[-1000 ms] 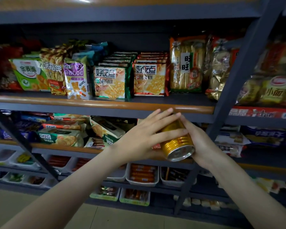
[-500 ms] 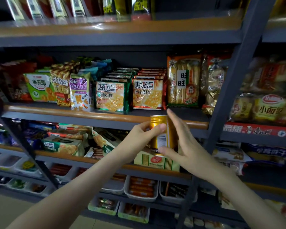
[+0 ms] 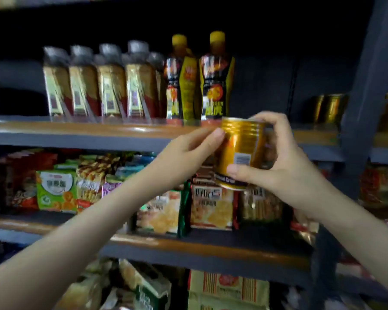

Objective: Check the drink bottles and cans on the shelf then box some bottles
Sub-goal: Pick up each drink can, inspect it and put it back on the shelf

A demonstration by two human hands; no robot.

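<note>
A gold drink can (image 3: pixel 240 151) is held upright in front of the upper shelf's edge (image 3: pixel 99 128). My right hand (image 3: pixel 285 166) grips it, thumb across the lower label and fingers curled over its top rim. My left hand (image 3: pixel 188 153) touches the can's left side with straight fingertips. On the upper shelf stand several gold-labelled bottles with grey caps (image 3: pixel 105 83) and two dark bottles with yellow caps (image 3: pixel 215 81). More gold cans (image 3: pixel 329 108) stand at the right end of that shelf, partly behind the post.
A dark slanted shelf post (image 3: pixel 365 90) runs down the right side. The shelf below holds many snack packets (image 3: pixel 208 209), and more packets (image 3: pixel 229 289) fill the lowest shelf. The space behind the can on the upper shelf is dark and open.
The can has been turned upright and lifted from the lower shelf level to the drink shelf's edge. The view has tilted up, so the bottles are now in sight.
</note>
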